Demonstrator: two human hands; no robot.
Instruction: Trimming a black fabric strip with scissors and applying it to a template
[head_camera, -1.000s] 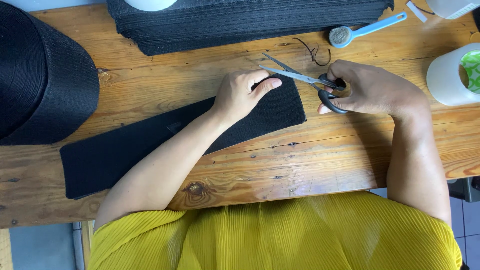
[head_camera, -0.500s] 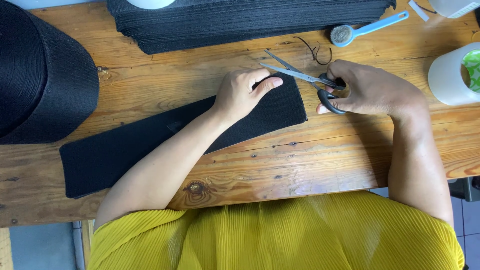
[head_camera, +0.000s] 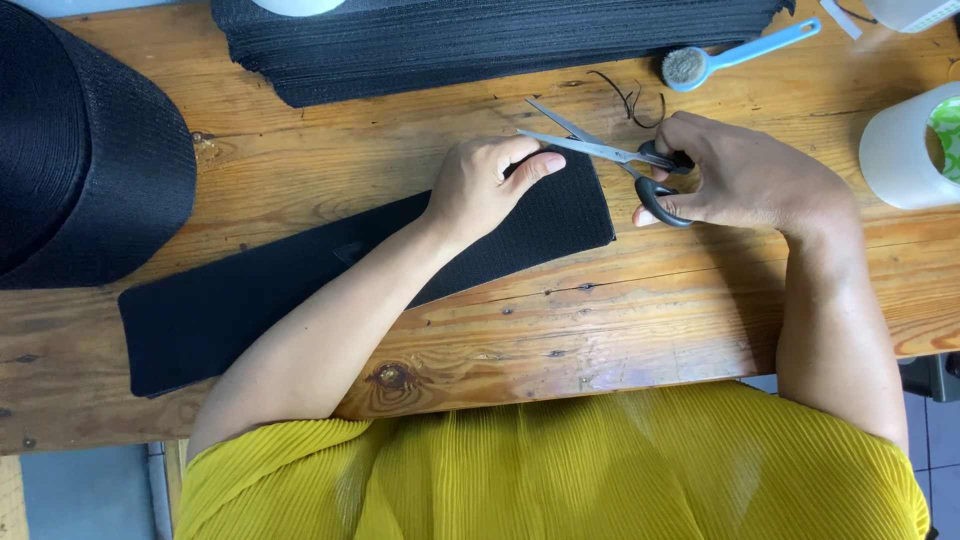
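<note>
A black fabric strip (head_camera: 300, 290) lies flat across my wooden bench (head_camera: 600, 320), and my left hand (head_camera: 480, 185) presses down on its right end, fingers curled over the cloth. Just right of that end, my right hand (head_camera: 740, 175) grips the black-handled scissors (head_camera: 615, 160), blades parted and pointing left over the strip's upper corner.

Black fabric strip (head_camera: 260, 300), black-handled scissors (head_camera: 620, 160)
</note>
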